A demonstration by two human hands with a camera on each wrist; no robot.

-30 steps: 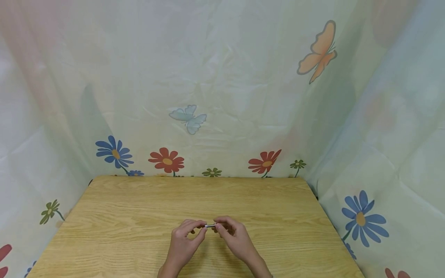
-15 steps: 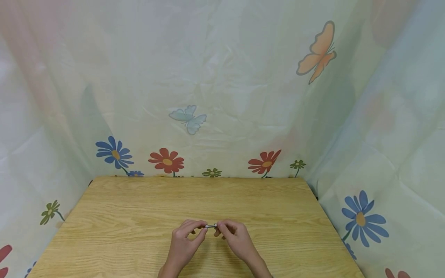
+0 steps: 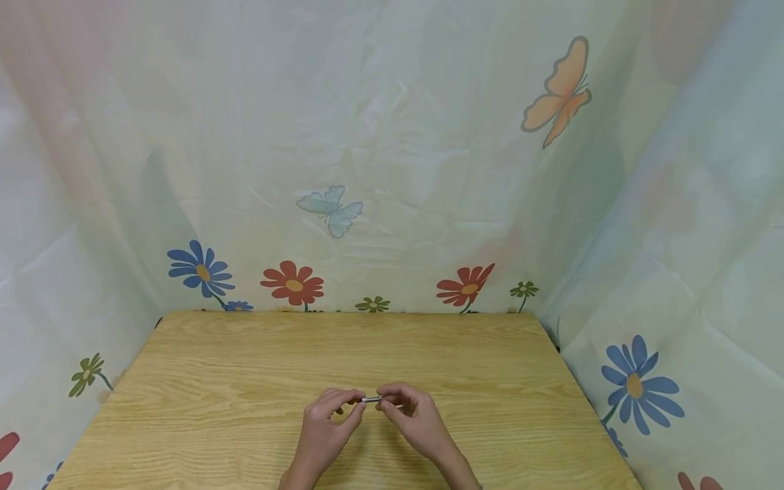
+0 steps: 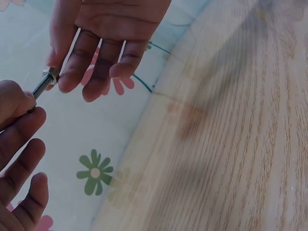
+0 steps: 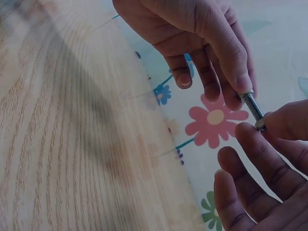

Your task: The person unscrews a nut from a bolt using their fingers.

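A small metal bolt (image 3: pixel 371 399) spans the space between both hands, nearly level above the table. My left hand (image 3: pixel 326 429) pinches one end between thumb and index finger, which mostly cover that end. Bare thread of the bolt (image 4: pixel 41 88) shows in the left wrist view. Near its other end sits a hex nut (image 4: pixel 50 75), and my right hand (image 3: pixel 421 425) has thumb and index finger on it. In the right wrist view, the nut (image 5: pixel 261 124) lies between those fingertips. The remaining fingers of both hands are loosely bent and touch nothing.
Beneath the hands lies a wood-grain table (image 3: pixel 245 361). A pale curtain (image 3: pixel 404 204) printed with flowers and butterflies stands behind it and along both sides.
The right thumb and index finger drew back to the right at the nut, then came forward round it again. The left hand and the bolt have stayed almost still.
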